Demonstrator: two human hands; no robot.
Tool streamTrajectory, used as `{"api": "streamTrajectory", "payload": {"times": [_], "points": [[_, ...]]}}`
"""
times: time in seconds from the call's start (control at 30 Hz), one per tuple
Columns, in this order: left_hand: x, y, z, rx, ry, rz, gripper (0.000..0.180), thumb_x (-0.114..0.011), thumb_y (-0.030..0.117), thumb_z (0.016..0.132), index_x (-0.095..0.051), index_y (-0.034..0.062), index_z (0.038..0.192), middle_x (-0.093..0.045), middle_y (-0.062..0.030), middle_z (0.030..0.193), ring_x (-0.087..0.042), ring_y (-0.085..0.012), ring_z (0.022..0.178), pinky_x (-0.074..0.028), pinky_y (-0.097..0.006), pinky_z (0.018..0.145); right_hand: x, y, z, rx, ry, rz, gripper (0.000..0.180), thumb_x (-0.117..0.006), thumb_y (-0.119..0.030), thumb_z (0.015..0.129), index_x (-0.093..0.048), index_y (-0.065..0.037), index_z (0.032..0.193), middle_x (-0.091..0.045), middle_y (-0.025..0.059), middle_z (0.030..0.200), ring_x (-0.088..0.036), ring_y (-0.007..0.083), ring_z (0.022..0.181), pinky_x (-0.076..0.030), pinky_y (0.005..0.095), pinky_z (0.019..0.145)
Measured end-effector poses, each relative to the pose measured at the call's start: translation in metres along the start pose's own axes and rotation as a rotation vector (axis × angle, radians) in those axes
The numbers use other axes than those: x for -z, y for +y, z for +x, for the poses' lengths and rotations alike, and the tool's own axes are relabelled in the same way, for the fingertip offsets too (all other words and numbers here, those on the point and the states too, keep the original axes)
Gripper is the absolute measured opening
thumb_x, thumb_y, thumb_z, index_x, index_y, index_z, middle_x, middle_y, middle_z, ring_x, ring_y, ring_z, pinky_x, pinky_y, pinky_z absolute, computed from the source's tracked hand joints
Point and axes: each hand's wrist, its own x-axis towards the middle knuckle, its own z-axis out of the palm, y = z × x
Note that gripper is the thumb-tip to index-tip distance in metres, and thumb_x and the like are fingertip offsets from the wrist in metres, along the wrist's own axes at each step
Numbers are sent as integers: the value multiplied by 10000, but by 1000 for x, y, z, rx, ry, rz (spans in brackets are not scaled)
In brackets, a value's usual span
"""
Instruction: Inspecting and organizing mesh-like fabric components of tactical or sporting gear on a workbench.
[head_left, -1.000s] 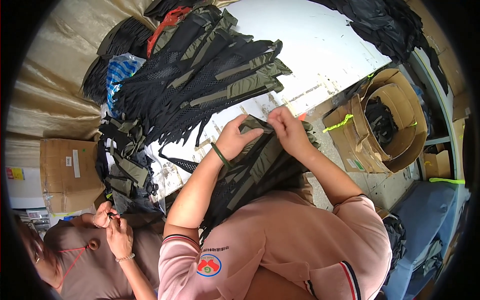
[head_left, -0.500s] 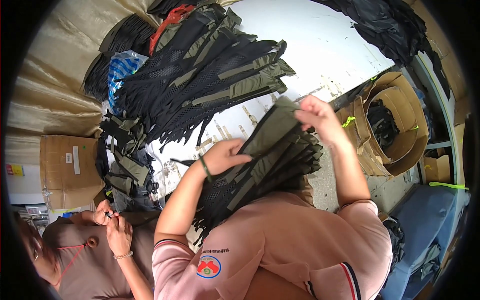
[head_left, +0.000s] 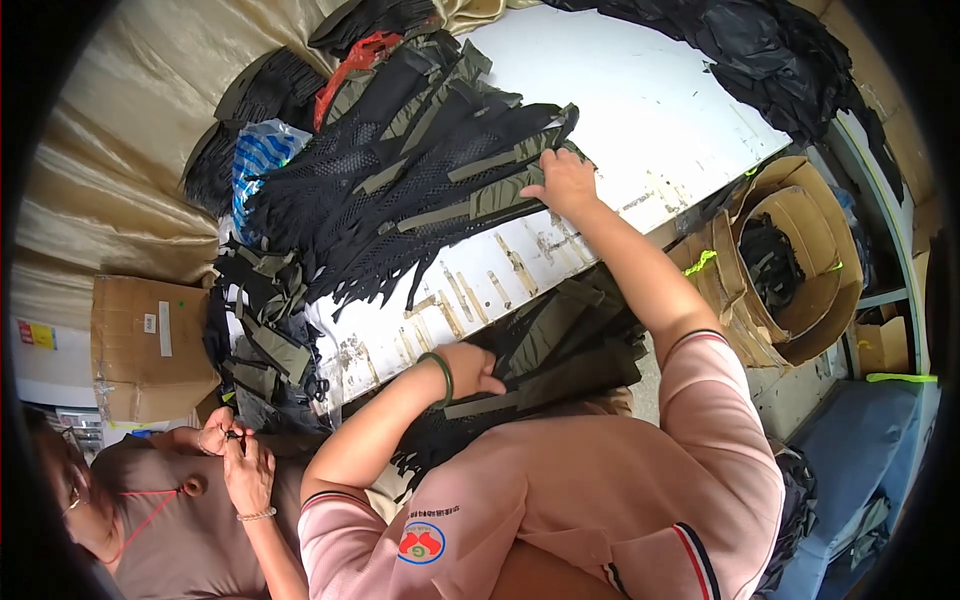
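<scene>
A large fanned pile of black mesh and olive fabric pieces lies on the white table. On its right end rests my right hand, thumb spread from the fingers, touching an olive strip. A second stack of similar fabric pieces lies across my lap, below the table edge. My left hand, with a green bangle at the wrist, lies at the left side of this stack. Its thumb stands apart from its bent fingers, and its fingertips are partly hidden.
Smaller fabric scraps hang at the table's left corner, near a cardboard box. At left a co-worker's hands hold a small dark piece. Open cartons stand at right; black material lies at the far right.
My right hand has let go of the olive piece over my lap and reached up to the table pile. That piece now lies on the lap stack. My left hand has lowered slightly.
</scene>
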Motion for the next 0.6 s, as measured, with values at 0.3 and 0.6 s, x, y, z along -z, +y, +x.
{"api": "streamTrajectory", "payload": {"times": [0.3, 0.6], "points": [[71, -8, 42, -209, 1212, -88, 219, -673, 184, 799, -606, 40, 950, -618, -138, 961, -603, -327, 855, -480, -398, 764, 30, -28, -75, 227, 153, 376, 146, -606, -126, 822, -512, -32, 882, -543, 181, 808, -564, 387, 740, -462, 468, 649], [71, 5, 83, -147, 906, -499, 237, -723, 188, 774, -577, 18, 849, -633, -133, 745, -617, -307, 700, -478, -355, 635, 57, -31, -129, 251, 116, 352, 217, -612, -95, 827, -528, -68, 1025, -606, 149, 798, -612, 330, 694, -475, 426, 573]]}}
